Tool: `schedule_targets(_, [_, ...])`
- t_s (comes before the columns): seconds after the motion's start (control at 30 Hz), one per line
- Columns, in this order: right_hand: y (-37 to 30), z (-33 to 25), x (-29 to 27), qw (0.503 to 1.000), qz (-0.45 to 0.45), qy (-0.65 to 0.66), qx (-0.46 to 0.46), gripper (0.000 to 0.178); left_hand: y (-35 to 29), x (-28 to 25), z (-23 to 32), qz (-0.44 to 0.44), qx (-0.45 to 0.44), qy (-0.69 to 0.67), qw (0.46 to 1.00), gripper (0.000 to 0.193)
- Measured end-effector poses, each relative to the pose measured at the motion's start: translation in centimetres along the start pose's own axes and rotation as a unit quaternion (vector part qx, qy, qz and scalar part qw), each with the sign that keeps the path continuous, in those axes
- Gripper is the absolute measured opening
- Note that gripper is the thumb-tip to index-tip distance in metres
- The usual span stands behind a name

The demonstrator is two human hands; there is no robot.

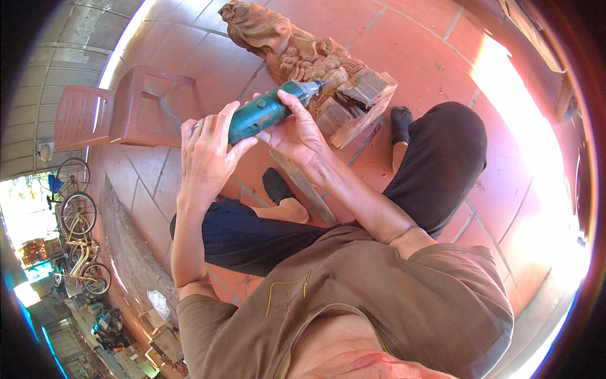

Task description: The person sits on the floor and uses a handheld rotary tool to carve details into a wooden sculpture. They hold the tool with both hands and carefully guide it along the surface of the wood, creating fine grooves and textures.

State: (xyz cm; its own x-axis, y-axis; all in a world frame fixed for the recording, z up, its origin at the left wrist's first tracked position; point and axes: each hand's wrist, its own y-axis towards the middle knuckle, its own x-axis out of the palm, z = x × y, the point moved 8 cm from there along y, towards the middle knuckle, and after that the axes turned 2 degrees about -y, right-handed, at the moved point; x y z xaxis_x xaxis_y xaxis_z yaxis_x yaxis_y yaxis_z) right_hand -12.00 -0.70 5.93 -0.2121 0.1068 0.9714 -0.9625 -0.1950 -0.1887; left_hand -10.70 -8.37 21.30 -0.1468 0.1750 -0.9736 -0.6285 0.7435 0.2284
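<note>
Both hands hold up a green die grinder (259,118) with a grey nose and a thin metal tip pointing to the far right. My left hand (208,142), a ring on one finger, is wrapped round its rear end. My right hand (298,132) supports the body from below near the nose, thumb on top. Just beyond the tip lies a carved wooden sculpture (315,60), on its side, with draped and knobbly relief. Its near end is a rough, cracked block. Whether the tip touches the wood cannot be made out.
A wooden plank (304,186) lies between my feet, under the carving's near end. A reddish-brown plastic chair (136,107) stands at the left. Bicycles (79,215) and a long slab of wood (136,243) are farther left. Wood chips dot the red tiled floor (435,69).
</note>
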Motion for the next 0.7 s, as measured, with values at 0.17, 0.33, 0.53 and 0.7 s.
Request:
schedule_targets(0.17, [0.1, -0.9, 0.8, 1.0, -0.021, -0.004, -0.009, 0.046, 0.9, -0.5, 1.0, 0.051, -0.003, 0.042, 0.998, 0.063])
schedule_targets(0.33, [0.3, -1.2, 1.5, 0.999, -0.039, 0.007, -0.007, 0.044, 1.3, -0.9, 1.4, 0.084, 0.007, 0.091, 0.992, 0.064])
schedule_targets(0.53, [0.4, -1.2, 1.7, 0.999, -0.049, 0.014, -0.001, 0.051, 1.8, -2.0, 1.1, 0.099, -0.007, 0.098, 0.99, 0.07])
schedule_targets(0.7, [0.5, -0.8, 1.6, 0.998, -0.052, 0.021, 0.009, 0.053, 1.7, -2.1, 0.9, 0.089, -0.01, 0.086, 0.992, 0.069])
